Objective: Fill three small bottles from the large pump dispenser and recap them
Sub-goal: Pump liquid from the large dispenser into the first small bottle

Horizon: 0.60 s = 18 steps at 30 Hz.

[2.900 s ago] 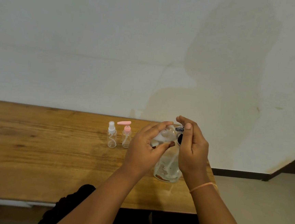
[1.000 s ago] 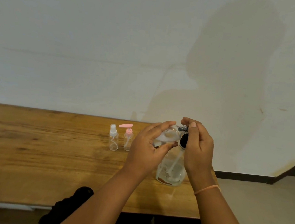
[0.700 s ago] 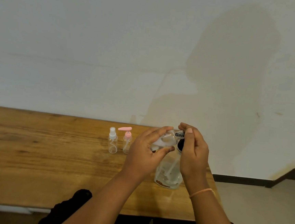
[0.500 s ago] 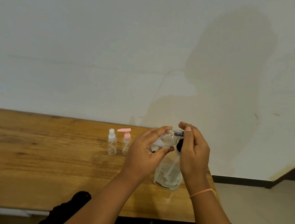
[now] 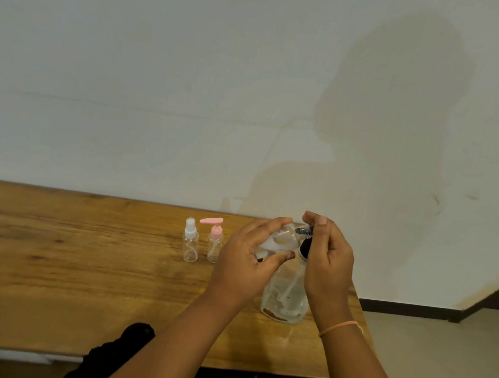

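My left hand (image 5: 246, 262) grips a small clear bottle (image 5: 280, 239), tilted with its mouth toward the black nozzle (image 5: 304, 230) of the large pump dispenser. My right hand (image 5: 328, 257) curls over the dispenser's black pump head, thumb and forefinger at the nozzle. The large clear dispenser (image 5: 285, 296) stands on the wooden table (image 5: 69, 263) under both hands, with little liquid at its bottom. Two more small bottles stand upright to the left: one with a white spray cap (image 5: 191, 241), one with a pink pump cap (image 5: 215, 240).
The table ends just right of the dispenser, with floor (image 5: 438, 356) beyond. A white wall (image 5: 190, 93) stands close behind the table. A dark shape (image 5: 113, 354) sits below the table's front edge.
Both hands have stayed at the dispenser's nozzle with the small bottle held to it. Only the camera view has shifted slightly.
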### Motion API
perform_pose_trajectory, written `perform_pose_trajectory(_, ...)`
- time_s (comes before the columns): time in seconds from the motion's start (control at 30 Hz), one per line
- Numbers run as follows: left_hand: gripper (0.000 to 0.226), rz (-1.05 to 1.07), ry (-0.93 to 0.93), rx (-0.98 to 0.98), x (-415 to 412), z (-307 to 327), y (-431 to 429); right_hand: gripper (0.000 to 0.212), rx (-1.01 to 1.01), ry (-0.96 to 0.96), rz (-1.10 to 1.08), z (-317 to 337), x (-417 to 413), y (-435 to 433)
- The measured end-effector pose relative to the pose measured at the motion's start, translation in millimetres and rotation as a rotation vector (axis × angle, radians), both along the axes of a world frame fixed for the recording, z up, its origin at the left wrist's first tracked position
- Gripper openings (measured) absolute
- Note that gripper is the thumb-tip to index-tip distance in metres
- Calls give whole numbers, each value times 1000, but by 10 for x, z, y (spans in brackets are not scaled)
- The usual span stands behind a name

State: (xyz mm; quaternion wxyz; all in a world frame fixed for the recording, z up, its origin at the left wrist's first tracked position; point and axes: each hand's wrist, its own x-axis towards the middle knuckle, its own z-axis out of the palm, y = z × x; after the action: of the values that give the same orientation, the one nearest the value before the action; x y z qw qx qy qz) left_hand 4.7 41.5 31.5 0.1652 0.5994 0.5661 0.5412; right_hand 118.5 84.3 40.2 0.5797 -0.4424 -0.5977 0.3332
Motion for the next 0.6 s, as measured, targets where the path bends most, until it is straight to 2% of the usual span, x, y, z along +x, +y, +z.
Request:
perform_pose_trajectory(0.2,58,2,-20,27,21,38,-25,20,3,46,27,82,-6,-28)
perform_pose_trajectory(0.4,57,16,-10,39,12,20,-18,19,-3,-13,22,93,23,-14)
perform_pose_trajectory(0.5,57,2,-8,16,7,-4,-12,29,15,-38,0,23,29,6)
perform_pose_trajectory(0.6,57,7,-15,-2,9,-19,-20,29,20,-65,-11,-12,36,10)
